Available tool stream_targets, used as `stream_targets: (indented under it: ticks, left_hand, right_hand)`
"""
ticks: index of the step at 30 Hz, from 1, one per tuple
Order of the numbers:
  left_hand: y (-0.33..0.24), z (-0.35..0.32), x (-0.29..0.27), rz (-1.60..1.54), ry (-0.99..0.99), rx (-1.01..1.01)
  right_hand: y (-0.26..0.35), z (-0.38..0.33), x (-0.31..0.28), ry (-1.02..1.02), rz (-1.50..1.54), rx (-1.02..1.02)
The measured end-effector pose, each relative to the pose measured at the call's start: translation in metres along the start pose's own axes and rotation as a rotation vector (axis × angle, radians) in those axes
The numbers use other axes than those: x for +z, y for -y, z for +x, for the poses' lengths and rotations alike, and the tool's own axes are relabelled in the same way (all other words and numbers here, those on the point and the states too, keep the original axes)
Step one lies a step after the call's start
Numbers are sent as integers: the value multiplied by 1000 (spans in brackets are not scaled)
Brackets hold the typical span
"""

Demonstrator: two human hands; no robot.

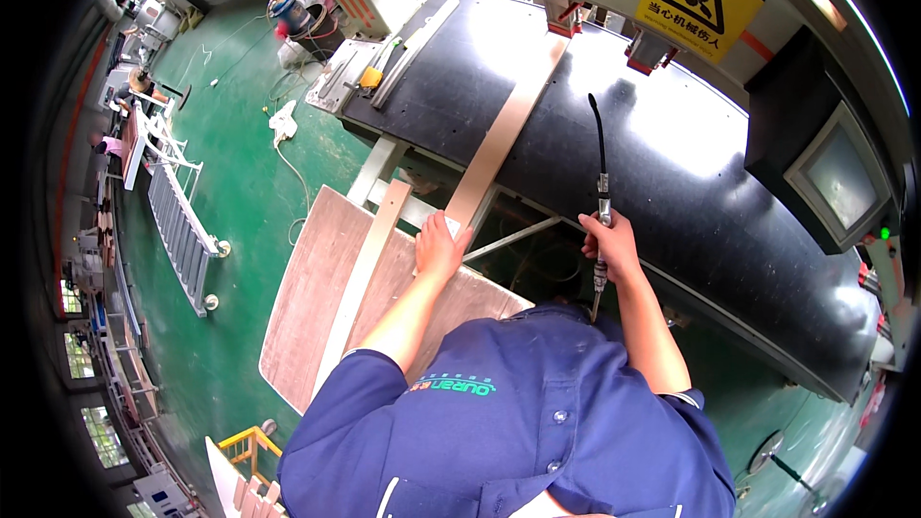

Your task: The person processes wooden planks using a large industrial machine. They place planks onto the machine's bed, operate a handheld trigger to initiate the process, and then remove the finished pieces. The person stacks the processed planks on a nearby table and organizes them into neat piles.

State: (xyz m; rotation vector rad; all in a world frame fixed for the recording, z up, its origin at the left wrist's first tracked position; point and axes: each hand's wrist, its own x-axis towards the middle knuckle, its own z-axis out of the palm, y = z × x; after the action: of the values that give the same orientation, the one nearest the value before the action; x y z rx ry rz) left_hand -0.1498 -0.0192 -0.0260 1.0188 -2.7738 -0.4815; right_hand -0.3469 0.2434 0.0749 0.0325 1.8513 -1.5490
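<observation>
My left hand (438,247) grips the near end of a long, flat wooden strip (508,134), with a small white patch showing by the fingertips. That strip runs from my hand out across the black machine table (422,115), its far end beneath the machine's overhead beam. In my right hand (611,242) is an air blow gun (603,201), held upright, its thin black nozzle pointing away over the table and a hose fitting below. Left of my left hand, a second wooden strip (369,249) lies on a wood-grained panel (302,278).
A machine beam with a yellow warning sign (705,2) spans the far side. A control screen (839,165) stands at the right. Tools and a yellow object (370,78) lie at the table's left end. A grey wheeled rack (180,230) stands on the green floor.
</observation>
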Motion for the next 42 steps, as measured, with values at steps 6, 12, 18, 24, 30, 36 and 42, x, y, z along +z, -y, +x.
stream_targets:
  ticks: [6,12,18,24,30,36,42]
  left_hand:
    - [-3,3,-5,-34,75,-44]
    - [-2,2,-6,-44,68,-36]
    - [0,2,-4,-70,48,-17]
    - [-4,-5,-1,-38,4,11]
    - [-7,-1,5,-29,-30,24]
    - [-5,1,3,-16,-7,25]
    - [0,4,5,-25,-13,27]
  right_hand:
    - [-1,9,-1,6,18,2]
    - [0,9,8,41,-18,14]
    - [4,12,11,61,-36,1]
    - [1,14,8,67,-28,15]
    - [0,12,5,51,-20,19]
    - [3,13,5,50,-28,6]
    - [2,16,7,46,-23,-7]
